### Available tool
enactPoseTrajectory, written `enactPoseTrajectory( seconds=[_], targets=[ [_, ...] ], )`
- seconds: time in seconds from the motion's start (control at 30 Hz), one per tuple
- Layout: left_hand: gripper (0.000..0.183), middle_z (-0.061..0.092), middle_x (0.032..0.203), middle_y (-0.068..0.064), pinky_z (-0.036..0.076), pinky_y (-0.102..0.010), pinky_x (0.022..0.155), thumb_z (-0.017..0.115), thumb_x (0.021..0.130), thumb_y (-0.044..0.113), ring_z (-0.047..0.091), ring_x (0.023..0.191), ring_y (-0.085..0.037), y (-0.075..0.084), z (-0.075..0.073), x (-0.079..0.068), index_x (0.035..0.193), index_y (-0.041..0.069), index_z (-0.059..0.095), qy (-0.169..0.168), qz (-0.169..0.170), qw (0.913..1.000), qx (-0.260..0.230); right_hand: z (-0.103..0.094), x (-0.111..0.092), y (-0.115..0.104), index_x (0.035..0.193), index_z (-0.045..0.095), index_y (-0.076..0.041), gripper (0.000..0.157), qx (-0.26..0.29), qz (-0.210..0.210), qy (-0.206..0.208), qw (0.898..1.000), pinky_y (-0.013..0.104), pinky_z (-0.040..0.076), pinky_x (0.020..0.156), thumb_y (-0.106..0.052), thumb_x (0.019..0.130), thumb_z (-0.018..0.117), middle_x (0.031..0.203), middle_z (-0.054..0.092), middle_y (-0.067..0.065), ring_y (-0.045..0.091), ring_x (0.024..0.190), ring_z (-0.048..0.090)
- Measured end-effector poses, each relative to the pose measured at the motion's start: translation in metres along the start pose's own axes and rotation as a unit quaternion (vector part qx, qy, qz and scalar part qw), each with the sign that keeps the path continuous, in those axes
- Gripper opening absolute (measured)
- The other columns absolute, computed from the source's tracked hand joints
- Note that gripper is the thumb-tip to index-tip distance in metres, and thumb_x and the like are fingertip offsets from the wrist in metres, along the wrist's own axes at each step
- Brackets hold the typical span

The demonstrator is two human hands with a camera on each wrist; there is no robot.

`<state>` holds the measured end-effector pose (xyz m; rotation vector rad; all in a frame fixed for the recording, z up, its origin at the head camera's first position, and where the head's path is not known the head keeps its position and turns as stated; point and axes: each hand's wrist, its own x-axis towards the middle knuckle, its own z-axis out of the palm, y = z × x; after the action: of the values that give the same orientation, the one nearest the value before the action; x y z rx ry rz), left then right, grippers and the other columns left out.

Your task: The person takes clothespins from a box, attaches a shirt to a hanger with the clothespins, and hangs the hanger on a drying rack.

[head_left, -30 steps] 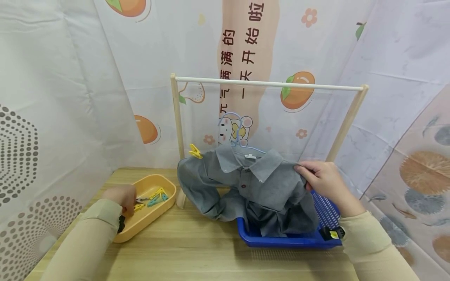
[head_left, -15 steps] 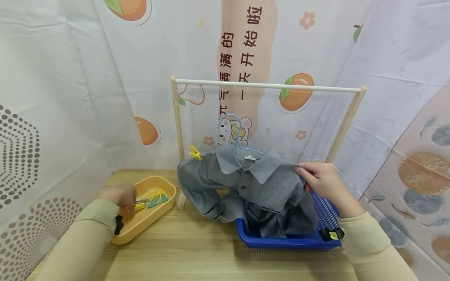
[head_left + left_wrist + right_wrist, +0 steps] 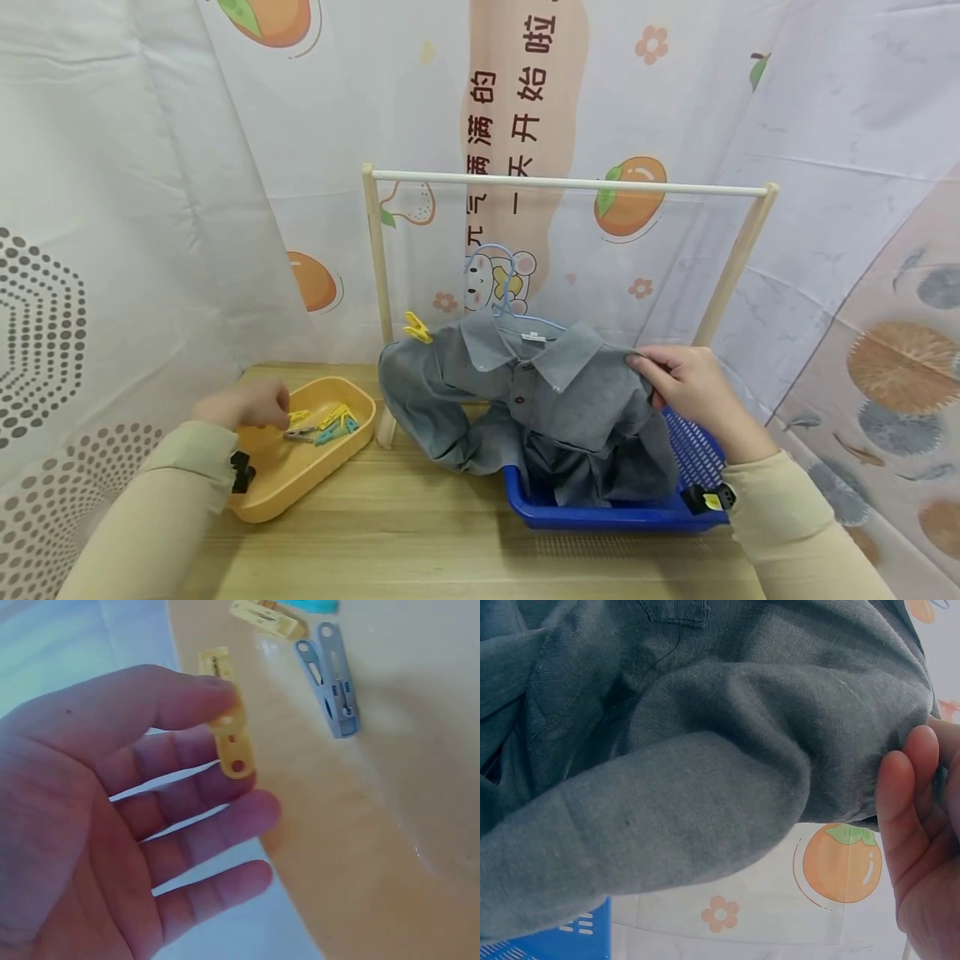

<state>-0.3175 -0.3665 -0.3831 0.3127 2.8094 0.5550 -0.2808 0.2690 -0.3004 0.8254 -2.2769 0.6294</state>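
Observation:
My left hand point(image 3: 242, 403) is over the near-left side of the yellow tray point(image 3: 300, 487), pinching a yellow clothespin point(image 3: 237, 756) between thumb and index finger. The other fingers are loosely extended in the left wrist view. In the tray lie a grey clothespin point(image 3: 331, 686) and several yellow and blue-green ones. A grey collared shirt point(image 3: 555, 408) is on a light blue hanger point(image 3: 510, 287), its lower part in a blue basket point(image 3: 622, 519). Another yellow clothespin point(image 3: 417, 329) is clipped at the shirt's left-side shoulder. My right hand point(image 3: 692, 385) pinches the opposite shoulder.
A drying rack with a white bar point(image 3: 570, 182) and wooden posts point(image 3: 738, 262) stands behind the shirt. The hanger's hook is below the bar. Printed curtains point(image 3: 675, 100) enclose the wooden table point(image 3: 405, 533) at the back and sides.
My left hand has lifted and drawn slightly left from among the clothespins, exposing more of them. My right hand and the shirt stay in place.

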Motion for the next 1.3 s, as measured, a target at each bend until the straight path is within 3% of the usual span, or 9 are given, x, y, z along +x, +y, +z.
enactPoseTrajectory(
  seconds=[0.2, 0.33, 0.47, 0.77, 1.07, 1.3],
  targets=[
    [0.009, 0.057, 0.072, 0.001, 0.04, -0.033, 0.057, 0.071, 0.085, 0.013, 0.048, 0.063, -0.017, 0.0, -0.008, 0.002, 0.078, 0.01, 0.066, 0.053, 0.047, 0.9969, 0.034, 0.0, -0.001, 0.002, 0.082, 0.073, -0.025, 0.02, 0.002, -0.002, -0.004, 1.0, 0.019, 0.045, 0.047, -0.008, 0.094, 0.074, 0.05, 0.05, -0.026, -0.007, 0.041, 0.049],
    [0.008, 0.057, 0.073, 0.002, 0.04, -0.034, 0.059, 0.07, 0.089, 0.013, 0.047, 0.066, -0.017, 0.002, -0.01, 0.003, 0.082, 0.01, 0.067, 0.072, 0.062, 0.9953, 0.019, 0.0, -0.002, 0.003, 0.084, 0.074, -0.025, 0.019, 0.006, 0.0, -0.004, 1.0, 0.019, 0.044, 0.047, -0.009, 0.094, 0.074, 0.05, 0.05, -0.025, -0.007, 0.041, 0.049],
    [0.008, 0.062, 0.079, 0.002, 0.045, -0.035, 0.063, 0.072, 0.089, 0.014, 0.052, 0.07, -0.017, 0.004, -0.013, 0.004, 0.089, 0.006, 0.071, 0.114, 0.082, 0.99, 0.014, 0.0, -0.002, 0.002, 0.085, 0.075, -0.024, 0.018, 0.009, 0.002, -0.005, 1.0, 0.019, 0.044, 0.046, -0.009, 0.094, 0.073, 0.05, 0.051, -0.023, -0.006, 0.041, 0.049],
    [0.019, 0.068, 0.089, -0.003, 0.051, -0.039, 0.067, 0.076, 0.089, 0.014, 0.06, 0.078, -0.019, 0.016, -0.021, 0.003, 0.104, 0.002, 0.076, 0.217, 0.112, 0.9695, 0.025, 0.0, -0.002, 0.002, 0.082, 0.072, -0.026, 0.021, 0.005, -0.001, -0.004, 1.0, 0.02, 0.043, 0.045, -0.009, 0.094, 0.074, 0.049, 0.05, -0.024, -0.006, 0.041, 0.048],
    [0.02, 0.067, 0.1, -0.013, 0.053, -0.036, 0.064, 0.076, 0.089, 0.01, 0.062, 0.078, -0.02, 0.031, -0.028, -0.005, 0.107, 0.0, 0.075, 0.289, 0.159, 0.9439, 0.005, 0.0, -0.001, 0.002, 0.079, 0.07, -0.028, 0.024, 0.002, -0.002, -0.002, 1.0, 0.02, 0.043, 0.045, -0.01, 0.094, 0.074, 0.049, 0.05, -0.024, -0.007, 0.041, 0.047],
    [0.019, 0.064, 0.094, -0.01, 0.051, -0.031, 0.059, 0.077, 0.087, 0.007, 0.061, 0.076, -0.019, 0.037, -0.031, -0.008, 0.104, 0.001, 0.076, 0.337, 0.195, 0.9209, 0.007, 0.0, -0.001, 0.0, 0.081, 0.071, -0.026, 0.022, 0.002, -0.001, -0.001, 1.0, 0.02, 0.043, 0.046, -0.009, 0.094, 0.074, 0.05, 0.05, -0.024, -0.007, 0.041, 0.047]
  ],
)
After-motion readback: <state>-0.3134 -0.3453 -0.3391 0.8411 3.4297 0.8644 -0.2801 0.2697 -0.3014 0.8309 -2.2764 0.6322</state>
